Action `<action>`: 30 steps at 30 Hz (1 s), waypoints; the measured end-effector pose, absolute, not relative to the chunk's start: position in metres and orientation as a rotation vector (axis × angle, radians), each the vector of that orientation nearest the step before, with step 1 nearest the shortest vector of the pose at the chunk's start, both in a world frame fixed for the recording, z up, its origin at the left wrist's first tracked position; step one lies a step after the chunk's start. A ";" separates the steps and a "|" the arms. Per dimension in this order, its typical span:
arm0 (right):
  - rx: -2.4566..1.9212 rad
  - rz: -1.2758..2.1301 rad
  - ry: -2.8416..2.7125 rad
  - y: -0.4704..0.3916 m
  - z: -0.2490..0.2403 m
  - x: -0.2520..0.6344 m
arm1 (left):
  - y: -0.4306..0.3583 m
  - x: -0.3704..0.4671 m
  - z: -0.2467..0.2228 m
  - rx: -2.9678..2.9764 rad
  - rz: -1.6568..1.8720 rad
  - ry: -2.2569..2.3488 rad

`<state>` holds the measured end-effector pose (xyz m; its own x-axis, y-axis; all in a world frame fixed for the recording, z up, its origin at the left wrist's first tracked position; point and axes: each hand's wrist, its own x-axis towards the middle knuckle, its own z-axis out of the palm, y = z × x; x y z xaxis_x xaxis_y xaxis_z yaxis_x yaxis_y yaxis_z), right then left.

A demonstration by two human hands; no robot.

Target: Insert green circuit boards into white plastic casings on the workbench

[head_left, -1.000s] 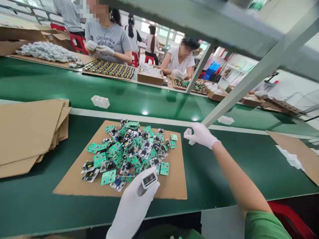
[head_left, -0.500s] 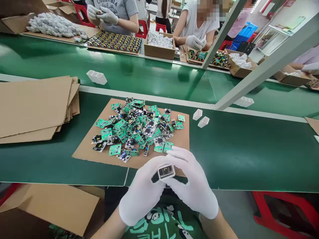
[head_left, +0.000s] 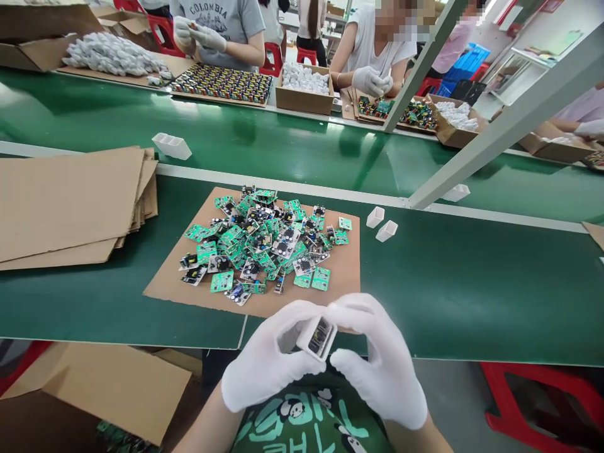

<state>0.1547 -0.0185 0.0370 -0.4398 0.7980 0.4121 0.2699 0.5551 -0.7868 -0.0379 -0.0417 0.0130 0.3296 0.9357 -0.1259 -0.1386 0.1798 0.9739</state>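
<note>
A white plastic case (head_left: 317, 338) with dark components showing inside its open end is gripped between the thumb and fingers of my white-gloved left hand (head_left: 274, 358). Close on the case's right side is my gloved right hand (head_left: 380, 362), its thumb and fingers apart; the index finger reaches over beside the case's upper edge. Beyond both hands, a pile of green and white circuit boards (head_left: 264, 242) lies on a cardboard sheet (head_left: 174, 283). Two small white cases (head_left: 375, 217) stand to the right of the sheet.
Stacked cardboard sheets (head_left: 61, 201) lie at left. Behind runs a green conveyor (head_left: 264, 141) carrying white cases (head_left: 172, 146). A slanted metal post (head_left: 495, 129) crosses the right. An open carton (head_left: 117, 384) is below left, a red stool (head_left: 542, 402) below right. People work across the belt.
The case has tilted in my left hand. My right thumb and fingers have spread and moved slightly right, off the case. The white cases on the conveyor have shifted left.
</note>
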 end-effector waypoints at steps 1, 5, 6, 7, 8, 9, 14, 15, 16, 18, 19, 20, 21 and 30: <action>-0.892 0.737 -1.987 -0.022 0.041 0.153 | -0.043 -0.038 0.011 1.142 0.952 0.988; -1.002 0.473 -2.125 -0.024 0.051 0.149 | -0.044 -0.041 0.005 1.500 1.034 1.221; -1.017 0.438 -2.181 -0.022 0.052 0.148 | -0.044 -0.042 0.004 1.626 1.070 1.258; -1.026 0.401 -2.247 -0.019 0.053 0.148 | -0.043 -0.043 0.004 1.751 1.102 1.281; -1.032 0.354 -2.315 -0.016 0.053 0.148 | -0.041 -0.045 0.006 1.866 1.124 1.289; -1.033 0.304 -2.381 -0.013 0.054 0.148 | -0.039 -0.046 0.008 1.962 1.134 1.286; -0.918 0.190 -2.579 -0.005 0.056 0.145 | -0.034 -0.051 0.018 2.192 1.112 1.099; -0.894 0.172 -2.581 -0.005 0.056 0.144 | -0.034 -0.052 0.018 2.201 1.106 1.069; -0.876 0.151 -2.568 -0.006 0.055 0.143 | -0.034 -0.053 0.018 2.205 1.100 1.052; -0.866 0.109 -2.523 -0.008 0.052 0.139 | -0.036 -0.055 0.015 2.198 1.081 1.063; -0.872 0.093 -2.499 -0.009 0.050 0.138 | -0.037 -0.056 0.014 2.184 1.072 1.084; -0.882 0.080 -2.473 -0.009 0.048 0.136 | -0.038 -0.056 0.013 2.167 1.058 1.107; -0.891 0.072 -2.449 -0.009 0.046 0.135 | -0.038 -0.056 0.012 2.148 1.052 1.125; -0.891 0.350 -2.272 0.003 0.056 0.157 | -0.039 -0.067 0.010 2.019 0.998 1.303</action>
